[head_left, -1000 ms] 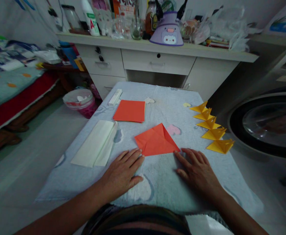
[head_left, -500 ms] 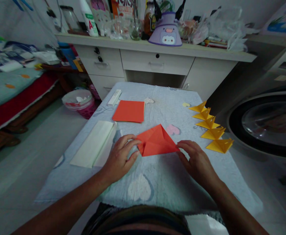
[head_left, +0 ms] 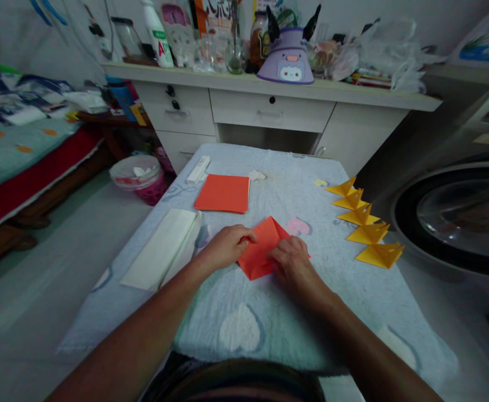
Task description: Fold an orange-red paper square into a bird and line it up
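Note:
A partly folded orange-red sheet of origami paper (head_left: 258, 251) lies on the cloth-covered table in front of me. My left hand (head_left: 228, 245) has its thumb and fingers closed on the paper's upper left edge. Bent over the right part of the sheet, my right hand (head_left: 293, 265) presses its bunched fingertips on the paper and hides some of its folds. Beyond it sits a square stack of orange-red paper (head_left: 223, 193). Several yellow folded paper pieces (head_left: 380, 254) form a row at the right.
A white tissue pack (head_left: 156, 245) lies left of my left hand, and a narrow white box (head_left: 198, 170) near the far left corner. A cluttered white counter (head_left: 231, 82) stands behind the table (head_left: 211, 329). A pink bin (head_left: 150, 190) is at left, a washing machine (head_left: 437, 134) at right.
My right hand has moved left from the paper's right corner onto its middle. My left hand has shifted up and right, closing on the edge. The paper has turned slightly.

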### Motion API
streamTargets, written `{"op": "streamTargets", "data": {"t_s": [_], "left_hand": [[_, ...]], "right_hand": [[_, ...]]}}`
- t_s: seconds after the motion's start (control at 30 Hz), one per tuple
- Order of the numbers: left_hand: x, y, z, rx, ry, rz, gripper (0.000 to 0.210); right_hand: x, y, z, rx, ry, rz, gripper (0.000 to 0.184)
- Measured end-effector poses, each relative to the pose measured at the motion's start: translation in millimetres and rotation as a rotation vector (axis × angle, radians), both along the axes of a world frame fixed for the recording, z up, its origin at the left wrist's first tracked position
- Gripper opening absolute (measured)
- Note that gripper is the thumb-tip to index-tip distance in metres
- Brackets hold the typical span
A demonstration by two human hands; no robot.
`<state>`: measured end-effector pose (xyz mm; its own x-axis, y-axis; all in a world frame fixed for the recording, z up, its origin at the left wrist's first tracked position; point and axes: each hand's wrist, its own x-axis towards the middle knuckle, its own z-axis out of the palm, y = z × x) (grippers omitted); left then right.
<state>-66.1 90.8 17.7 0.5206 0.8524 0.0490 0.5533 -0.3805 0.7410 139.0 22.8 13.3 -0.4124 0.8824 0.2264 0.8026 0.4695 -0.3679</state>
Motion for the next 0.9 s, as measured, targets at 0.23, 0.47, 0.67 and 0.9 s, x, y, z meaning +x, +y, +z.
{"op": "streamTargets", "data": {"t_s": [0.23, 0.47, 0.67, 0.9], "left_hand": [[-1, -8, 0.4, -0.086, -0.342, 0.185, 0.036], [3, -19, -7.1, -0.244, -0.495, 0.039, 0.065], [2, -21, -12.1, -0.26, -0.468, -0.09, 0.072], [5, -27, -7.2, 0.182, -0.036, -0.102, 0.056]], "right_hand": [[27, 0, 12.2, 0.31, 0.053, -0.181, 0.026], [52, -11, 11.3, -0.052, 0.114, -0.018, 0.032], [58, -20, -5.3, -0.067, 0.198, -0.089, 0.024], [63, -16, -14.7, -0.094, 0.251, -0.159, 0.01]]}}
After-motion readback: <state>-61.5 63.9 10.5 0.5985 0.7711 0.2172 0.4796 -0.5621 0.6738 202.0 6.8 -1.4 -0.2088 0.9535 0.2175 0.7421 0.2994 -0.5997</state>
